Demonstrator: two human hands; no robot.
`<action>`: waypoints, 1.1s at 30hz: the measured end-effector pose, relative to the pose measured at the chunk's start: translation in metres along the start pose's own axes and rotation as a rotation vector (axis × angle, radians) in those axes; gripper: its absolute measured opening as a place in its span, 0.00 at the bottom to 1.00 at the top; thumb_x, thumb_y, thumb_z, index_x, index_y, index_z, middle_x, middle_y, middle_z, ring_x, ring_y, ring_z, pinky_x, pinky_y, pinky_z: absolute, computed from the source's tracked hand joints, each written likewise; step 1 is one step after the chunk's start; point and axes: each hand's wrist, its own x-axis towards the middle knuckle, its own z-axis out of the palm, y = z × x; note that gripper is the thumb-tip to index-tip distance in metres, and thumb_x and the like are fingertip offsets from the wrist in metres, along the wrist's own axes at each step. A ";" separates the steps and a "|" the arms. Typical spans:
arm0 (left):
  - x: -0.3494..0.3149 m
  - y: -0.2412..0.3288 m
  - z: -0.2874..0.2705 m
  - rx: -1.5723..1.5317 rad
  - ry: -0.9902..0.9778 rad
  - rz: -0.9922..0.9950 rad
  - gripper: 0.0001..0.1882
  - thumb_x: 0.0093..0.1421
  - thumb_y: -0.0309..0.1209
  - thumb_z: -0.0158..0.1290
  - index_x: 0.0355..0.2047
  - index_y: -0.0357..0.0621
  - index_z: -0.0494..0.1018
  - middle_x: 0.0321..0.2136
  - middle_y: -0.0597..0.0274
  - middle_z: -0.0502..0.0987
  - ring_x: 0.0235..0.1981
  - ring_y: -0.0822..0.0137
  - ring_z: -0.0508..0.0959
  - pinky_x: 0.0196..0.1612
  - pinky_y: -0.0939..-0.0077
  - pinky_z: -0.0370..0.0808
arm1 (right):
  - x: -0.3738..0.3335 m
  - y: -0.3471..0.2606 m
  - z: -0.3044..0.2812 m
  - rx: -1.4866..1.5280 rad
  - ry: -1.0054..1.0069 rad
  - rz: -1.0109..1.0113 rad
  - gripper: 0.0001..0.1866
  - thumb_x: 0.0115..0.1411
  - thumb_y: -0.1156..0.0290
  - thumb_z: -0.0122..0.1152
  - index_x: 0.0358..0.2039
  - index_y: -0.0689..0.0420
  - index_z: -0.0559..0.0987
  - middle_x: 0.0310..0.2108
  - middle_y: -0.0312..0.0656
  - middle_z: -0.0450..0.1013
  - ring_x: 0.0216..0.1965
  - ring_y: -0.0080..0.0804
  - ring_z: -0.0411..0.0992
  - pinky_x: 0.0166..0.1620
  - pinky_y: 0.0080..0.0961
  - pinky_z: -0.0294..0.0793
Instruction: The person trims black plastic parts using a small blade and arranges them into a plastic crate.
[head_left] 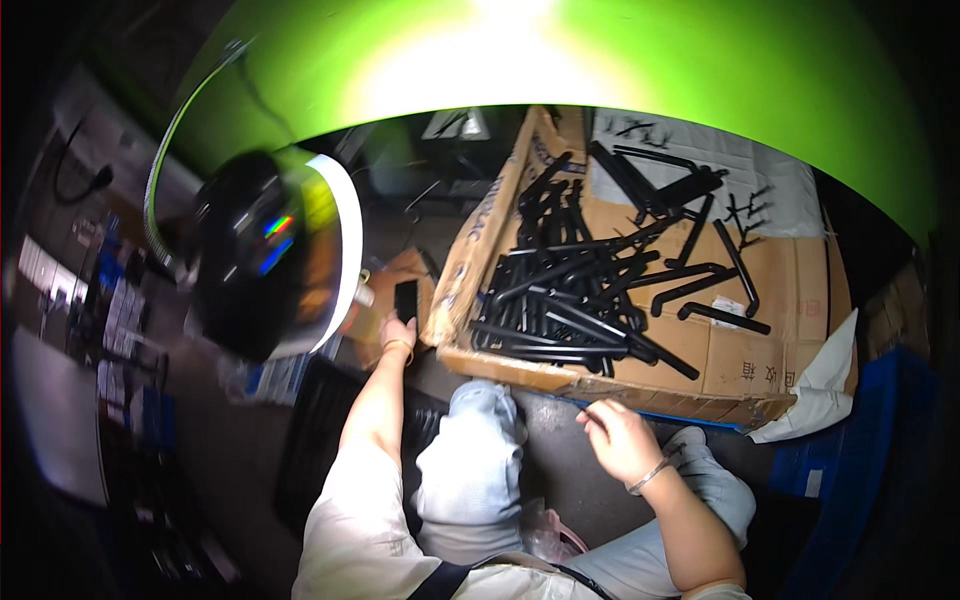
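My left hand (397, 332) reaches forward beside the cardboard tray, its fingers closed at the lower end of a black rectangular piece (406, 299). Just in front of the tray's near edge, my right hand (622, 440) is closed in a pinch. A thin dark bit shows at its fingertips, too small to name. Many black bent tubes (570, 310) lie heaped in the left half of the shallow cardboard tray (760, 365). More loose tubes (737, 265) and thin branched black pieces (748, 215) are spread over its right half.
A lamp (250, 255) on a flexible neck stands at the left, near my left arm. A bright green curved surface (700, 70) spans the far side. A blue crate (850, 450) stands at the right. White sheeting (820, 395) hangs over the tray's right corner.
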 end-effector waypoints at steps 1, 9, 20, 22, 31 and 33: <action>0.007 0.009 0.000 0.012 -0.014 -0.061 0.35 0.55 0.46 0.59 0.57 0.37 0.67 0.56 0.41 0.69 0.60 0.46 0.66 0.63 0.60 0.63 | 0.002 0.000 -0.003 -0.036 -0.015 0.014 0.07 0.57 0.72 0.56 0.37 0.57 0.75 0.36 0.49 0.75 0.39 0.53 0.75 0.40 0.42 0.76; 0.044 0.053 0.023 0.097 -0.080 -0.264 0.45 0.50 0.56 0.61 0.59 0.38 0.62 0.57 0.39 0.67 0.59 0.44 0.67 0.62 0.58 0.65 | 0.007 0.001 -0.049 -0.133 0.094 0.136 0.10 0.57 0.71 0.57 0.40 0.55 0.74 0.36 0.46 0.76 0.34 0.50 0.76 0.37 0.40 0.78; 0.050 0.034 0.022 0.169 0.081 -0.270 0.44 0.46 0.54 0.63 0.58 0.43 0.62 0.54 0.42 0.68 0.57 0.44 0.68 0.60 0.56 0.65 | 0.056 0.018 -0.124 -0.363 0.082 0.148 0.08 0.61 0.65 0.59 0.38 0.53 0.80 0.25 0.46 0.77 0.26 0.46 0.77 0.33 0.39 0.76; 0.046 0.045 0.020 0.171 0.083 -0.271 0.43 0.46 0.53 0.63 0.57 0.41 0.62 0.54 0.43 0.68 0.56 0.45 0.68 0.59 0.55 0.65 | 0.078 0.062 -0.151 -0.522 0.111 0.230 0.09 0.61 0.64 0.59 0.37 0.53 0.81 0.30 0.50 0.77 0.33 0.50 0.77 0.37 0.42 0.75; 0.056 0.025 0.020 0.201 0.131 -0.351 0.48 0.45 0.54 0.66 0.58 0.39 0.59 0.54 0.43 0.68 0.56 0.44 0.70 0.58 0.55 0.68 | 0.204 0.321 -0.218 -0.473 0.631 0.477 0.17 0.63 0.67 0.53 0.51 0.57 0.76 0.40 0.57 0.75 0.44 0.52 0.74 0.50 0.40 0.72; 0.054 0.032 0.012 0.194 0.084 -0.384 0.48 0.44 0.54 0.66 0.56 0.36 0.60 0.53 0.42 0.70 0.53 0.44 0.73 0.55 0.54 0.72 | 0.224 0.368 -0.227 -0.506 0.642 0.511 0.19 0.63 0.66 0.54 0.54 0.57 0.74 0.42 0.57 0.76 0.47 0.49 0.75 0.50 0.39 0.73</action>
